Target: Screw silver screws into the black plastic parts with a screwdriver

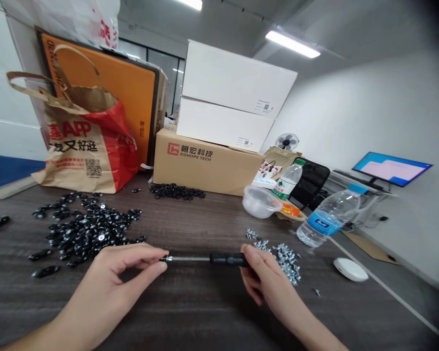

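Note:
My right hand (265, 275) is closed around the black handle of a screwdriver (227, 259), whose metal shaft points left. Between thumb and forefinger, my left hand (120, 282) pinches a small black part (164, 259) at the screwdriver's tip. A bit of shiny metal shows where tip and part meet; most of the part is hidden by the fingers. Beyond my left hand lies a loose heap of black parts with metal centres (91, 226). Small silver screws (287, 263) are scattered behind and right of my right hand.
A second pile of small black pieces (177, 191) lies before a cardboard box (208, 165) bearing white boxes (227, 117). A paper bag (88, 146) stands back left. At right are a plastic bowl (259, 202), a water bottle (329, 219) and a white round object (350, 269).

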The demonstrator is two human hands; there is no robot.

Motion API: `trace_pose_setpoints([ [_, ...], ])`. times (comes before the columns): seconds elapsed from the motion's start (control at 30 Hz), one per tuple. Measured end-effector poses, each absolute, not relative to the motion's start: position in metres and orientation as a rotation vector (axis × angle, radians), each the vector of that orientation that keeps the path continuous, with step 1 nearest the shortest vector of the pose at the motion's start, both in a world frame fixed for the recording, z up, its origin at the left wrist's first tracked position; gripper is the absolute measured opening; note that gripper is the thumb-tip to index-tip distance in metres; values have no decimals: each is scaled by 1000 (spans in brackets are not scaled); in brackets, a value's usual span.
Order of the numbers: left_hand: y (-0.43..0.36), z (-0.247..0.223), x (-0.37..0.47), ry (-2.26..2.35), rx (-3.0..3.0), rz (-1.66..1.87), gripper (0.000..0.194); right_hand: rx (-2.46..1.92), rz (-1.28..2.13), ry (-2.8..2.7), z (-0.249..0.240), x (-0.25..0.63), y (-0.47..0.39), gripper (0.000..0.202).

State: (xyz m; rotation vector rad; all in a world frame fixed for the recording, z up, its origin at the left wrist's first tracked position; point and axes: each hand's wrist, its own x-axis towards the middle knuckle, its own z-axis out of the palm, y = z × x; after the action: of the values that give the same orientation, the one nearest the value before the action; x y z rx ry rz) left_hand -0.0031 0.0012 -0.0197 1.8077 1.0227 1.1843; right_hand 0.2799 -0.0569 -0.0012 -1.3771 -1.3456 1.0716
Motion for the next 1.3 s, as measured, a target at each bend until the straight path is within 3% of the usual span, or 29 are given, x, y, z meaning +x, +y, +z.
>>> trace_pose_setpoints([
  [0.2, 3, -18, -3, 1012, 1838, 1189, 10, -1323, 1001, -1477, 5, 283, -60, 35],
  [0.5, 12, -11, -11, 717, 2582, 1496, 18, -1450, 1434, -1115, -3, 270, -54, 61],
  [0.67, 29, -6, -22, 1053, 2817, 1208, 20, -1571, 1277, -1134, 5, 280, -48, 61],
  [0.87, 33, 24, -30, 1774, 3136, 340, 30, -1595, 1205, -1323, 5, 291, -44, 60],
  [0.93, 29, 25, -27, 1757, 3209, 443, 28, -1602, 1214, -1438, 6, 286, -48, 56],
  [1.03, 17, 14, -18, 1385, 3170, 844, 31, -1682, 931, -1789, 10, 274, -58, 35],
  [1.13, -1, -5, -6, 1036, 3089, 957, 27, -1767, 490, -2096, 13, 263, -62, 13],
  [1.3, -12, -31, 5, 779, 3048, 973, 27, -1942, 2, -2184, 16, 257, -14, 15],
])
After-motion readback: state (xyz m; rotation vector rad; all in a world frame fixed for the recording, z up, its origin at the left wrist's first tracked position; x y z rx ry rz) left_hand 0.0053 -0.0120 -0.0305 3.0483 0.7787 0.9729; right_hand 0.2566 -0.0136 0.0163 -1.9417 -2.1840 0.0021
